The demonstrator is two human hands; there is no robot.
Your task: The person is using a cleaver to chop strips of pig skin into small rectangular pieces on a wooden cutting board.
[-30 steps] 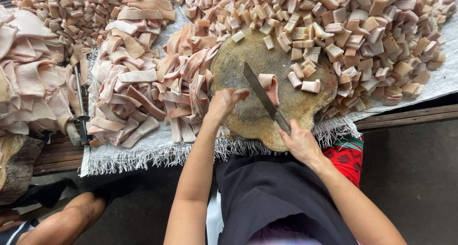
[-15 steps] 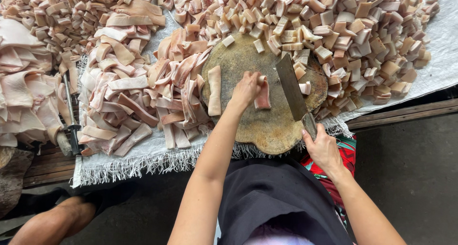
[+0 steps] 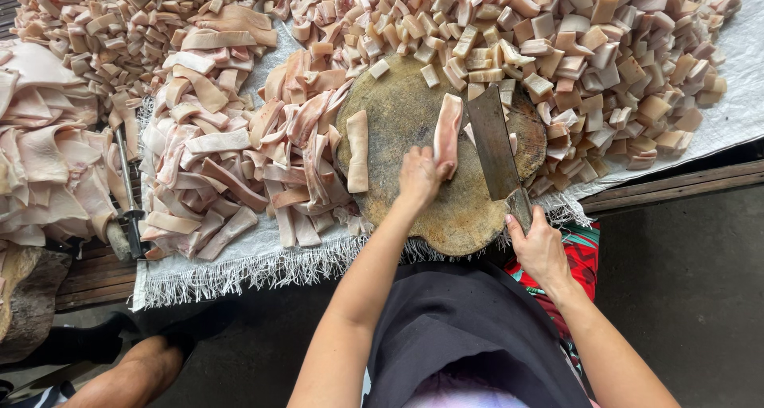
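Observation:
A round, worn wooden chopping block (image 3: pixel 414 106) lies on a white woven sheet. My left hand (image 3: pixel 419 176) presses the near end of a long pink strip of pork skin (image 3: pixel 448 130) lying lengthwise on the block. My right hand (image 3: pixel 541 249) grips the handle of a broad cleaver (image 3: pixel 493 141), whose blade rests just right of that strip. Another strip (image 3: pixel 358 149) lies loose on the block's left side.
Heaps of cut square pieces (image 3: pixel 589 58) cover the sheet behind and right of the block. Uncut strips (image 3: pixel 239 161) pile up on the left, with wide sheets of skin (image 3: pixel 40 153) beyond. A second knife (image 3: pixel 127 193) lies at the far left. A person's leg (image 3: pixel 127 376) shows below.
My left hand pulled a strip onto the middle of the block and straightened it. The cleaver swung from lying slantwise to upright beside the strip.

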